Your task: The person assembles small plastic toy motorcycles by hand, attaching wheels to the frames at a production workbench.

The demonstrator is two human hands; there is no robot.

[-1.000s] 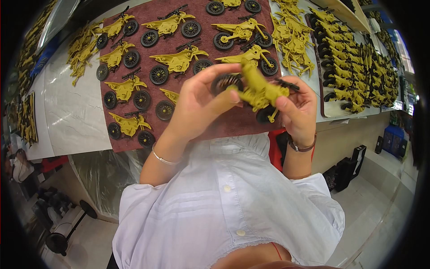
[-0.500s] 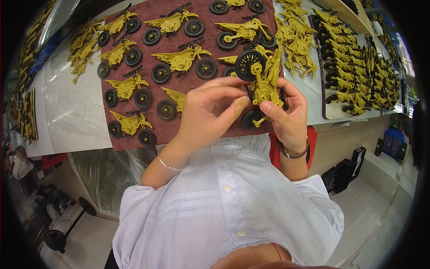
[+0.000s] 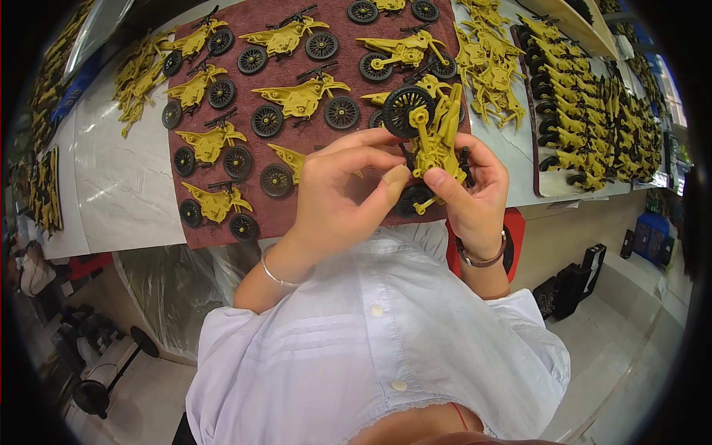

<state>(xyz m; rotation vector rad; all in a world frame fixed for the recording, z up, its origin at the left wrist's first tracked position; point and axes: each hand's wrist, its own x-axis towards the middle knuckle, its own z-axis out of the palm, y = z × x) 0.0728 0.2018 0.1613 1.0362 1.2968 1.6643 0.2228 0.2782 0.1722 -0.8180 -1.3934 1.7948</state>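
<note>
I hold the yellow toy motorbike (image 3: 432, 141) upright, its long axis pointing away, both my left hand (image 3: 345, 196) and right hand (image 3: 471, 200) with fingers clamped on its frame.

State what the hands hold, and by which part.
Both hands hold one yellow plastic toy motorcycle upright: the left hand and the right hand pinch its body at mid-frame, leaving the black spoked wheel on top free.
</note>
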